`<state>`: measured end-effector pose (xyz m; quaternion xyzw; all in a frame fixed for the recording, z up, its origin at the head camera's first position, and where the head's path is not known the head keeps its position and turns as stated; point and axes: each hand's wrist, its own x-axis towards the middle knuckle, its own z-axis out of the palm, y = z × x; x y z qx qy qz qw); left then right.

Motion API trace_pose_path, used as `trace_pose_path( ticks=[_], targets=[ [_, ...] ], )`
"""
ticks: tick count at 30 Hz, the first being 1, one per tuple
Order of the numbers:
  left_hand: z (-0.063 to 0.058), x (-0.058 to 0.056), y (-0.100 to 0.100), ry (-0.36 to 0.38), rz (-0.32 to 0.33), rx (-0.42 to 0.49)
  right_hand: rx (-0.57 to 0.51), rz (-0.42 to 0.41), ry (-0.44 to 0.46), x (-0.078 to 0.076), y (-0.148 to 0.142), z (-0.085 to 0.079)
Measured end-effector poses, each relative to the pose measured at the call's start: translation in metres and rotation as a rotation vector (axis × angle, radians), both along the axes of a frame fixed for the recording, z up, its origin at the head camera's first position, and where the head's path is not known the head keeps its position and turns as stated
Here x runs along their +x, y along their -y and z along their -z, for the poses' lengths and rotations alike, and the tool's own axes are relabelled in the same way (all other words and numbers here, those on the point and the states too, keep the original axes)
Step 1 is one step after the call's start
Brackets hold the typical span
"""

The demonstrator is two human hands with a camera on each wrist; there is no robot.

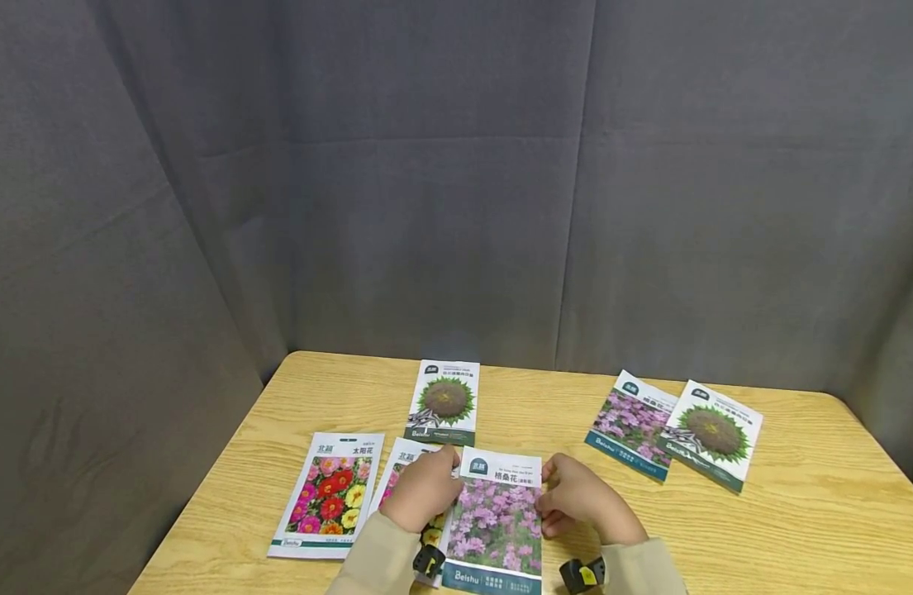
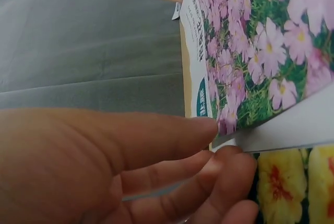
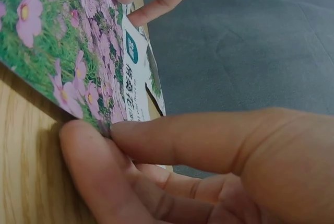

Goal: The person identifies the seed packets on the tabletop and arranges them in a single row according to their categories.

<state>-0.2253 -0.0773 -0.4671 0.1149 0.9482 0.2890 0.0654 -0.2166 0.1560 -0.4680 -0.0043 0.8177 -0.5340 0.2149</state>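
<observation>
A seed packet with pink cosmos flowers (image 1: 495,516) is held at the front middle of the table, its printed face up. My left hand (image 1: 424,487) pinches its left edge; in the left wrist view the thumb (image 2: 172,132) lies at the edge with fingers curled underneath. On the other side, my right hand (image 1: 581,494) pinches the right edge between thumb (image 3: 172,138) and fingers. Under my left hand and the held packet lies a partly hidden packet with colourful blooms (image 1: 392,478). A similar red-and-yellow flower packet (image 1: 330,500) lies to its left.
Behind my left hand lies a sunflower seed packet (image 1: 447,398). At the back right, another sunflower packet (image 1: 716,434) overlaps a second pink cosmos packet (image 1: 630,421). The wooden table (image 1: 813,512) meets grey curtains (image 1: 441,207) at the back and left.
</observation>
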Motion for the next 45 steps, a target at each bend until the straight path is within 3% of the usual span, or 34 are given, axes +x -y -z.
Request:
trace_pose_path(
  ticks=[9,14,19,36,42,45],
  targets=[
    [-0.001,-0.002,0.000,-0.018,-0.036,-0.009,0.025,0.038,-0.041,-0.001,0.002,0.000],
    [-0.005,0.000,-0.001,-0.066,-0.002,-0.050,0.045,0.052,-0.045,-0.002,0.004,0.001],
    [-0.009,0.002,-0.003,-0.067,0.025,-0.074,0.045,0.053,-0.056,-0.003,0.004,0.002],
    [-0.009,0.004,-0.005,-0.097,0.016,-0.108,0.021,0.000,-0.079,-0.003,-0.001,0.000],
    [-0.012,0.003,-0.007,-0.098,0.011,-0.050,0.048,0.007,-0.147,-0.004,-0.018,-0.011],
    [-0.017,0.005,-0.012,-0.137,0.008,0.021,0.044,0.044,-0.182,-0.006,-0.031,-0.018]
  ],
)
